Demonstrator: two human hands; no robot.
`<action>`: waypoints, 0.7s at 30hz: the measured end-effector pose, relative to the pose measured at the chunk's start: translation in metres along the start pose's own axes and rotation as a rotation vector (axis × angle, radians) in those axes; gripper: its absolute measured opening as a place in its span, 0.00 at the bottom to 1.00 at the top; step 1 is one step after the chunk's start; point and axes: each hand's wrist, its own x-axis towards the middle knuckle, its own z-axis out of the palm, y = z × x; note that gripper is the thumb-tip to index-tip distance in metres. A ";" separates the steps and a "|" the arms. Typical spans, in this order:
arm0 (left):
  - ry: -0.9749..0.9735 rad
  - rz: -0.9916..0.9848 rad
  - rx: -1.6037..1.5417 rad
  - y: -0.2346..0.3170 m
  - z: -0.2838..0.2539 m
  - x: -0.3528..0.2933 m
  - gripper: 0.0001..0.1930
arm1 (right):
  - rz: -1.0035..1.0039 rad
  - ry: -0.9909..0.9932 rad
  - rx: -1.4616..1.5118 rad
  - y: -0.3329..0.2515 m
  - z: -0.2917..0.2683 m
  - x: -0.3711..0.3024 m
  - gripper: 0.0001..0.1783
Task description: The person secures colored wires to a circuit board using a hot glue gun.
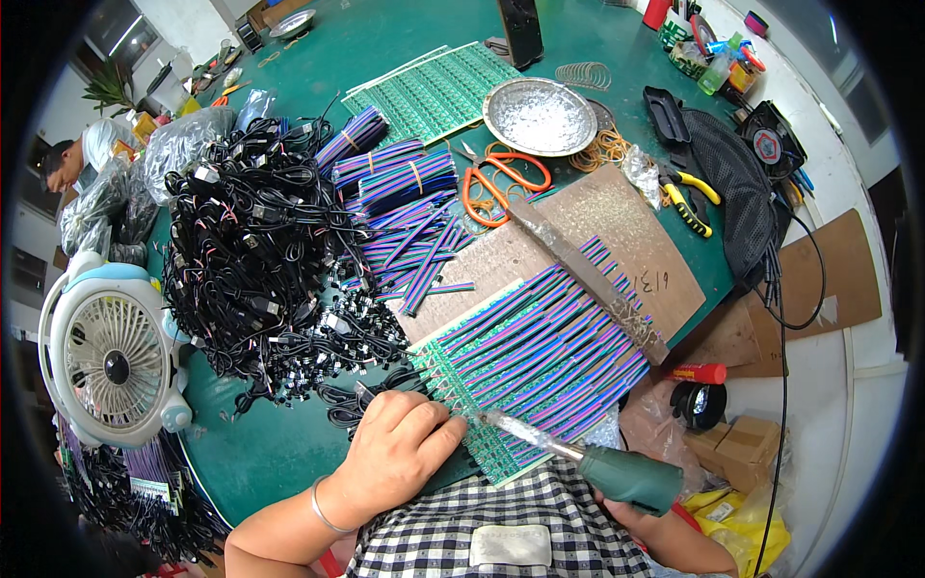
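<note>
Just above black-and-white checked clothing (419, 539), a worker's right hand (638, 525) grips a green-handled soldering iron (631, 477) from beneath, most of its fingers hidden behind the handle. The left hand (403, 445) curls over the near left edge of a green circuit panel (493, 460), its fingers bent downward; with their undersides hidden, whether they pinch anything cannot be told. The panel lies toward the near side of the green surface (260, 453), the iron's silvery tip at its pads, just beside the left hand. Clean work here would seem to call for a brief, light touch on one pad at a time, the left fingers well clear of hot metal and neighbouring pads left unbridged. Purple-and-blue ribbon wires (525, 356) run across the panel beneath a metal bar (590, 279), whose weight probably helps keep the rows flat. Beyond, to the left, black cables (255, 231) pile up. Farther back sit orange-handled scissors (466, 193), a shallow metal dish (540, 116) and a stack of green panels (429, 91). At far left, a co-worker (101, 144) bends down near grey plastic bags (188, 149).
</note>
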 end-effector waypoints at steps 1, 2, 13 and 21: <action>0.000 0.000 -0.001 0.000 0.000 0.000 0.12 | 0.000 -0.001 0.000 0.001 0.000 -0.001 0.15; 0.000 0.000 0.000 0.000 0.000 0.000 0.12 | 0.022 0.038 0.026 0.002 0.001 -0.004 0.14; -0.066 -0.008 0.058 0.001 -0.004 -0.001 0.12 | 0.011 0.065 0.069 -0.002 0.003 0.001 0.13; -0.007 -0.039 0.030 0.002 -0.001 0.001 0.12 | 0.060 0.110 0.100 0.004 0.006 -0.001 0.15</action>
